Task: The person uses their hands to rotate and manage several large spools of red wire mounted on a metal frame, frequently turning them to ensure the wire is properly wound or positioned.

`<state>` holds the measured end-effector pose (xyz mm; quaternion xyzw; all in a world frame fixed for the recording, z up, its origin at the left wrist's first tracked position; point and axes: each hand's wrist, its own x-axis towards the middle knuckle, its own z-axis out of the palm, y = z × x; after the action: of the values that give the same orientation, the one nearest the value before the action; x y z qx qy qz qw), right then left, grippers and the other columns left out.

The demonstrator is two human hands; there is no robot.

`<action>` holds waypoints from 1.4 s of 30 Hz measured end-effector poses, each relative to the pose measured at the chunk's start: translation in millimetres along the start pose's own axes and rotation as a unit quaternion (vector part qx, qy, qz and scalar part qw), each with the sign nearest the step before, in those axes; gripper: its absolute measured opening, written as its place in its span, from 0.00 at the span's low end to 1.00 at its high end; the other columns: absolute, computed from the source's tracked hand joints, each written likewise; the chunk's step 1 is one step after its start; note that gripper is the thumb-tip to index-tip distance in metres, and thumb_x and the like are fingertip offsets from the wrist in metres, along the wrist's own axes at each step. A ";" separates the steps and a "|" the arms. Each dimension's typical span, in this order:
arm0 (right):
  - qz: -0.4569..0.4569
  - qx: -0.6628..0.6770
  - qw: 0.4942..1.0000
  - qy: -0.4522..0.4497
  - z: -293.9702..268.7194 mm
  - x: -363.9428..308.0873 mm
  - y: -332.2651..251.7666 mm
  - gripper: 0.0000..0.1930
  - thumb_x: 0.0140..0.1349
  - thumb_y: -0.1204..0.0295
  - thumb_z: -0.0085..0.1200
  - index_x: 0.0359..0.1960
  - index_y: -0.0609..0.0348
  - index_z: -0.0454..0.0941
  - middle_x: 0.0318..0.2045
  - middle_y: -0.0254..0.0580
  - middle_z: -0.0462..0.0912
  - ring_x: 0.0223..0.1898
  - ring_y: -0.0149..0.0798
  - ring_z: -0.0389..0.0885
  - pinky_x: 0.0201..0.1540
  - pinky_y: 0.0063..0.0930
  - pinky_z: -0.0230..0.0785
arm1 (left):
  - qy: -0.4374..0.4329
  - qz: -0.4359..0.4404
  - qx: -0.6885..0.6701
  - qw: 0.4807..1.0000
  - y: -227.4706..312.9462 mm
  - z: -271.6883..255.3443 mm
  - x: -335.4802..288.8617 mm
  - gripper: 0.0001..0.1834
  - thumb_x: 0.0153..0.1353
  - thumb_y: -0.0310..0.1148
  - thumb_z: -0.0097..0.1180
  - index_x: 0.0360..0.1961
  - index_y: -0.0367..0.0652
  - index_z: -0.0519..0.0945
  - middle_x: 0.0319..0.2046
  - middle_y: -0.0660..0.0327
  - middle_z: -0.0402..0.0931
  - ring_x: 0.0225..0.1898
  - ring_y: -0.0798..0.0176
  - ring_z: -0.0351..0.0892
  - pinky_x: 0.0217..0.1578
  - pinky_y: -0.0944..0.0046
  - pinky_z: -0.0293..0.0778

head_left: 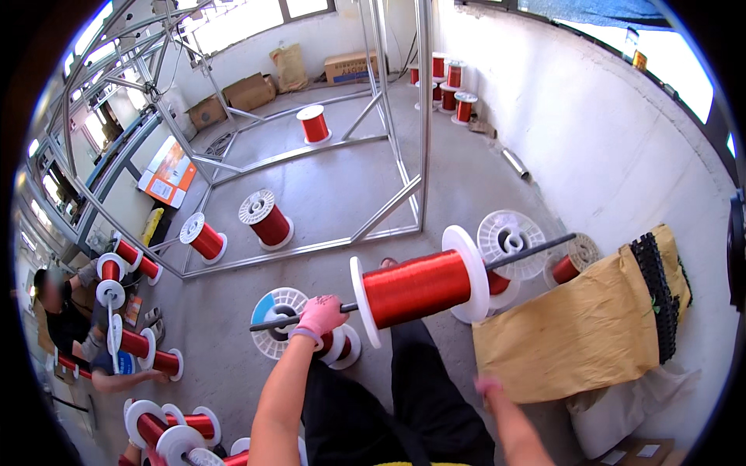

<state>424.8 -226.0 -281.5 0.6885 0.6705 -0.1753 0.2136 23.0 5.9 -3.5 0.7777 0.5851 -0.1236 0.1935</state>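
My left hand (321, 317), in a pink glove, is closed around a dark rod (536, 252). That rod passes through a large spool of red wire (417, 289) with white flanges, held in the air before my legs. The rod's other end sticks out to the right of the spool. My right hand (488, 384), also in pink, hangs low beside the brown paper covering (575, 342); motion smears its fingers. Under my left hand stands a white-flanged spool (280, 299) with a blue patch. Another white spool (510, 242) stands behind the rod's right part.
A metal frame (423, 116) rises ahead, with red wire spools (313, 124) on the floor in and around it. More spools (464, 107) stand by the right wall. A co-worker (66, 311) sits at the left among several spools. A metal cylinder (514, 164) lies near the wall.
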 end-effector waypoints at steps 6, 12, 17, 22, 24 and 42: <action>0.183 0.295 0.934 0.082 -39.2 -51.9 -45.2 0.24 0.64 0.52 0.38 0.37 0.62 0.76 0.34 0.55 0.81 0.38 0.56 0.79 0.44 0.46 0.69 | 0.016 -0.029 -0.005 0.999 -9.9 -4.4 -11.4 0.18 0.52 0.47 0.53 0.35 0.45 0.82 0.35 0.52 0.80 0.40 0.48 0.79 0.44 0.53 0.74; 0.159 0.331 0.923 0.117 -84.8 -49.8 -34.2 0.23 0.63 0.51 0.37 0.38 0.58 0.77 0.36 0.55 0.80 0.39 0.54 0.79 0.44 0.45 0.69 | 0.017 -0.029 -0.002 0.999 -8.3 -1.1 -13.0 0.17 0.52 0.46 0.53 0.36 0.46 0.83 0.34 0.52 0.80 0.39 0.49 0.80 0.44 0.54 0.74; 0.189 0.305 0.928 0.098 -91.5 -61.6 -37.9 0.22 0.64 0.52 0.36 0.39 0.56 0.76 0.36 0.54 0.80 0.40 0.54 0.78 0.44 0.45 0.69 | 0.019 -0.023 -0.005 1.000 -12.8 1.9 -9.9 0.18 0.52 0.45 0.53 0.35 0.44 0.83 0.34 0.51 0.80 0.39 0.49 0.80 0.44 0.54 0.74; 0.165 0.376 0.885 0.219 -117.6 -52.2 -10.9 0.21 0.64 0.53 0.38 0.39 0.58 0.75 0.34 0.51 0.80 0.38 0.54 0.78 0.42 0.44 0.67 | 0.015 -0.031 -0.019 0.999 -6.9 -2.6 -13.2 0.18 0.51 0.45 0.53 0.34 0.44 0.83 0.33 0.51 0.80 0.39 0.49 0.80 0.44 0.55 0.74; 0.146 0.534 0.769 0.320 -209.3 -52.0 -5.7 0.17 0.65 0.57 0.41 0.38 0.59 0.74 0.34 0.51 0.79 0.38 0.53 0.76 0.40 0.42 0.65 | 0.027 -0.021 -0.020 0.999 -8.8 -2.7 -14.7 0.18 0.51 0.45 0.52 0.34 0.44 0.83 0.33 0.51 0.80 0.39 0.49 0.80 0.44 0.55 0.74; 0.057 0.213 0.933 0.285 -432.8 57.1 -73.2 0.20 0.62 0.58 0.45 0.40 0.66 0.77 0.38 0.58 0.80 0.45 0.54 0.78 0.48 0.42 0.69 | 0.022 -0.013 -0.008 1.000 -10.5 1.5 -8.6 0.17 0.52 0.45 0.52 0.34 0.45 0.83 0.33 0.52 0.80 0.38 0.49 0.80 0.43 0.54 0.74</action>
<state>334.6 52.3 50.8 0.7760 0.6095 -0.0985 -0.1286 10.6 0.4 -2.8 0.7713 0.5998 -0.1048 0.1852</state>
